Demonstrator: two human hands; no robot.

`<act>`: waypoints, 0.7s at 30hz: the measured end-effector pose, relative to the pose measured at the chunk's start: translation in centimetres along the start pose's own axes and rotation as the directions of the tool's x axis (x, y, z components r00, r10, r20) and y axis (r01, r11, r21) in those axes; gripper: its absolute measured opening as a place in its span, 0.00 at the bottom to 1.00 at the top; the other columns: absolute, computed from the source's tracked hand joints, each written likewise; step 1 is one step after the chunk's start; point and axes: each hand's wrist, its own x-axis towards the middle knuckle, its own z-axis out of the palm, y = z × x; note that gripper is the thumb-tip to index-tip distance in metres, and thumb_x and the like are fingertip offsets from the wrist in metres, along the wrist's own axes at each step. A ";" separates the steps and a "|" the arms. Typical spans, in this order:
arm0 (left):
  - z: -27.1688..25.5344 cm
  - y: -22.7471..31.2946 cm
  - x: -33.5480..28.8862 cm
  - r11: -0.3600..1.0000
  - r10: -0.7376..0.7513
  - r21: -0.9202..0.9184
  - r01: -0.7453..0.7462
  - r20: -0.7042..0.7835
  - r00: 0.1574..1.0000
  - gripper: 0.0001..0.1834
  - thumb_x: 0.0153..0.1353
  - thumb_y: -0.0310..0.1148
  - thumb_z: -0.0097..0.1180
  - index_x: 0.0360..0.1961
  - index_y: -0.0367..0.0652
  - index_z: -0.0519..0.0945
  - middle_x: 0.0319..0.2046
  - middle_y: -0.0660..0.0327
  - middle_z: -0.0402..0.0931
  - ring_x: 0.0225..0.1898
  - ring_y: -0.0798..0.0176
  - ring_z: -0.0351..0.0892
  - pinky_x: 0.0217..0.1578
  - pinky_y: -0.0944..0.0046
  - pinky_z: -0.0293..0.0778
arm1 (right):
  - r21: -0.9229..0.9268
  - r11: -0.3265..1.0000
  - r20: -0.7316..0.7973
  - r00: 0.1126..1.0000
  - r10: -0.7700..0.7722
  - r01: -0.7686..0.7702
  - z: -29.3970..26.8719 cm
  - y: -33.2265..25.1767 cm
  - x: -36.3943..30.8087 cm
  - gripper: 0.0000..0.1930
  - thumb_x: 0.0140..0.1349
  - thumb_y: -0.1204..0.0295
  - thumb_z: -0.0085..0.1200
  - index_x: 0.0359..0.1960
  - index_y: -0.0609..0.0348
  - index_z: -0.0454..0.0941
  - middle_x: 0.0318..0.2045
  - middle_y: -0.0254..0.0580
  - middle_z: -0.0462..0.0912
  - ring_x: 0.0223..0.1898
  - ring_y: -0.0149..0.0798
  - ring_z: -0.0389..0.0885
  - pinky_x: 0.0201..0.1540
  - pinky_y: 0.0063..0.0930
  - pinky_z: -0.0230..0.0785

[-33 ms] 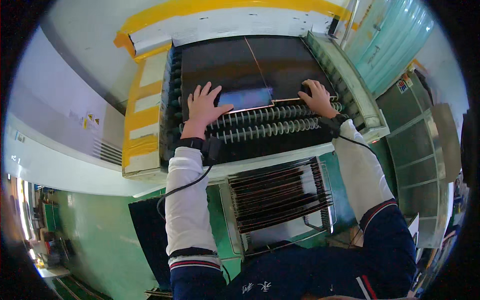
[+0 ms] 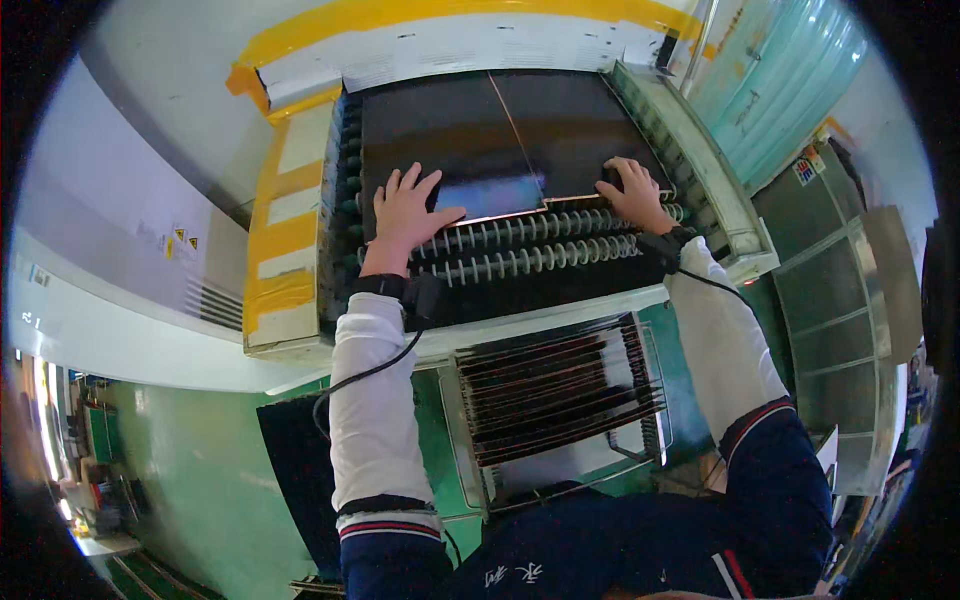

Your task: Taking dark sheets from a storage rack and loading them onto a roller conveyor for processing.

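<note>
Two dark flat panels lie side by side on a roller conveyor, a copper-coloured line between them. On the left panel (image 2: 440,125), near its lower left corner, my left hand (image 2: 404,212) rests with fingers and thumb spread. My right hand (image 2: 636,196) lies over the near right part of the right panel (image 2: 580,120), thumb apart from its bent fingers. Neither hand grips anything. Bluish light reflects off the left panel's near edge. In front of both panels the disc rollers (image 2: 510,264) show in rows. Each wrist wears a black strapped device with a cable.
Below the conveyor's white front edge (image 2: 500,335) stands a wire rack (image 2: 447,420) with several dark panels (image 2: 550,390). Yellow tape (image 2: 275,240) marks the left side frame. A grey cabinet (image 2: 830,300) is at right, with clear plastic curtain strips (image 2: 780,90) behind.
</note>
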 end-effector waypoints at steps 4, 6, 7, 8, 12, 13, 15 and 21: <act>0.2 0.2 0.6 0.999 -0.003 0.051 0.002 0.018 1.000 0.43 0.44 0.66 0.59 0.62 0.63 0.69 0.68 0.61 0.55 0.70 0.48 0.49 0.65 0.40 0.46 | -0.025 1.000 -0.030 0.999 -0.012 0.011 0.2 0.6 0.1 0.25 0.55 0.51 0.58 0.52 0.45 0.71 0.52 0.40 0.72 0.56 0.50 0.68 0.56 0.51 0.58; 0.3 0.1 0.7 0.999 -0.004 0.052 0.003 0.012 1.000 0.43 0.44 0.66 0.59 0.62 0.63 0.69 0.68 0.61 0.55 0.70 0.48 0.49 0.65 0.40 0.46 | -0.040 0.999 -0.034 0.999 -0.005 0.003 0.2 0.7 0.1 0.25 0.55 0.51 0.58 0.52 0.45 0.71 0.52 0.40 0.72 0.56 0.50 0.68 0.56 0.51 0.59; 0.3 -0.1 0.8 0.998 -0.015 0.055 0.014 0.017 1.000 0.43 0.45 0.66 0.59 0.62 0.64 0.69 0.69 0.62 0.55 0.70 0.48 0.48 0.65 0.40 0.45 | -0.039 0.999 -0.027 1.000 -0.004 0.003 0.3 0.7 0.0 0.25 0.55 0.51 0.57 0.52 0.45 0.71 0.52 0.40 0.72 0.57 0.50 0.68 0.56 0.51 0.59; 0.5 -0.2 0.7 0.998 -0.014 0.055 0.013 0.019 1.000 0.43 0.45 0.66 0.59 0.63 0.64 0.68 0.69 0.62 0.54 0.70 0.48 0.48 0.65 0.39 0.45 | -0.037 0.999 -0.021 1.000 -0.004 0.003 0.4 0.7 0.0 0.25 0.55 0.51 0.57 0.52 0.45 0.71 0.53 0.40 0.72 0.57 0.50 0.68 0.56 0.51 0.59; 0.5 -0.5 0.8 1.000 -0.003 0.029 0.003 0.015 1.000 0.43 0.44 0.66 0.59 0.62 0.62 0.69 0.69 0.59 0.54 0.70 0.47 0.48 0.65 0.39 0.44 | -0.026 0.999 -0.033 0.999 -0.034 0.033 0.6 1.3 0.3 0.25 0.55 0.50 0.56 0.52 0.45 0.71 0.54 0.39 0.72 0.58 0.51 0.67 0.57 0.51 0.59; 0.4 -0.5 0.9 1.000 -0.001 0.016 0.001 0.013 1.000 0.43 0.44 0.66 0.60 0.62 0.61 0.70 0.68 0.58 0.55 0.70 0.47 0.48 0.65 0.39 0.44 | -0.028 0.999 -0.017 1.000 -0.023 0.023 0.6 1.5 0.5 0.26 0.56 0.49 0.56 0.53 0.45 0.71 0.54 0.40 0.72 0.58 0.51 0.67 0.57 0.52 0.59; 0.2 -0.3 1.1 0.999 -0.014 0.032 0.013 0.033 0.999 0.43 0.45 0.66 0.59 0.62 0.60 0.70 0.68 0.58 0.54 0.70 0.47 0.47 0.65 0.39 0.44 | -0.031 1.000 0.014 1.000 -0.003 0.003 0.7 1.6 0.9 0.26 0.56 0.49 0.55 0.53 0.45 0.71 0.55 0.40 0.72 0.58 0.51 0.67 0.57 0.52 0.58; -0.3 0.6 0.3 0.997 0.037 0.069 -0.038 0.016 0.999 0.40 0.50 0.65 0.56 0.63 0.61 0.68 0.68 0.59 0.54 0.70 0.49 0.49 0.65 0.38 0.45 | -0.105 0.993 0.044 0.997 0.055 -0.051 0.6 0.4 1.7 0.27 0.57 0.49 0.54 0.55 0.46 0.71 0.58 0.42 0.70 0.60 0.51 0.65 0.58 0.56 0.57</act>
